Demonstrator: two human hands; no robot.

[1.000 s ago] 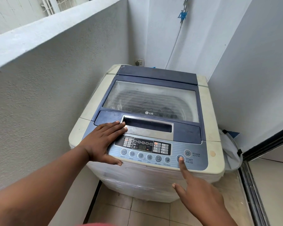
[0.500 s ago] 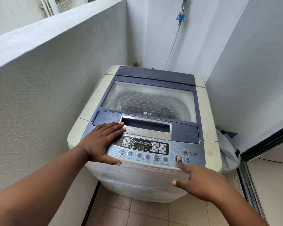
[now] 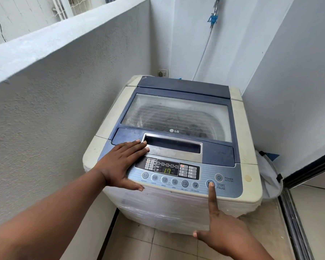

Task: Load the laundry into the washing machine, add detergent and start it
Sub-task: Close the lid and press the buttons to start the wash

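Head view, only view. Cream-and-blue top-loading washing machine (image 3: 176, 147) stands in a narrow corner on the beige tiled floor (image 3: 139, 244), grey textured parapet wall (image 3: 54, 109) to its left, white walls behind and to the right. Lower body of the machine is wrapped in clear plastic film. Blue-framed transparent lid (image 3: 176, 117) is down, closed; dark laundry (image 3: 176, 122) shows dimly through the window, inside the drum, details too hazy to tell. LG logo sits on the lid's front edge, with a silver recessed lid handle (image 3: 174, 147) just below it.

Left hand (image 3: 120, 164) lies flat on the front left of the machine top, fingers straight and together, fingertips touching the left end of the silver handle, thumb down over the front edge of the control panel (image 3: 186, 177). It grips nothing.

Right hand (image 3: 219, 233) is low at the front right, index finger extended straight up with its tip on the round blue START/PAUSE button (image 3: 211, 183); thumb sticks out to the left, other fingers curled under. It holds nothing.

Panel's green digital display (image 3: 167, 170) reads 17. A row of round buttons runs along the panel's front, round POWER button (image 3: 219, 177) just above and right of START/PAUSE.

White mesh laundry bag (image 3: 268, 177) sits on the floor beside the machine's right side. White wall socket (image 3: 162, 73) behind the machine. Thin grey hose (image 3: 204, 51) runs down the back wall from a blue tap fitting (image 3: 212, 18). Dark sliding door track (image 3: 293, 222) at the right edge.
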